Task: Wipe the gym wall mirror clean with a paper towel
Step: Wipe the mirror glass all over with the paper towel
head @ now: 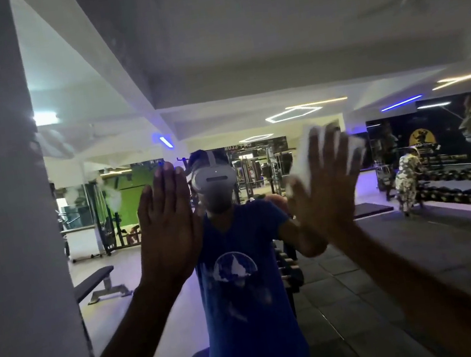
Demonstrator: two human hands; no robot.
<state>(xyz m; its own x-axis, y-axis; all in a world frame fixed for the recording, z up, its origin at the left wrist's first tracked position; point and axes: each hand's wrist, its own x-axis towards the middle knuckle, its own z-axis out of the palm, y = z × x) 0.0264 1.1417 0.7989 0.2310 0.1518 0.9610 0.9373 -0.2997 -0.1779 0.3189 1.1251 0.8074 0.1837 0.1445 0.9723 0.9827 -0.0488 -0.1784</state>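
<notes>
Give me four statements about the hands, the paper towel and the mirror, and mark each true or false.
1. The right hand presses the paper towel flat with spread fingers. True.
2. The left hand holds a spray bottle. False: it lies flat on the mirror, holding nothing.
3. The paper towel is white. True.
4. The towel sits under the left hand. False: it is under the right.

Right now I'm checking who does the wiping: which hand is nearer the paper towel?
Right. The right hand presses flat on the paper towel, fingers spread over it against the mirror. The left hand is raised flat, well to the left, apart from it.
</notes>
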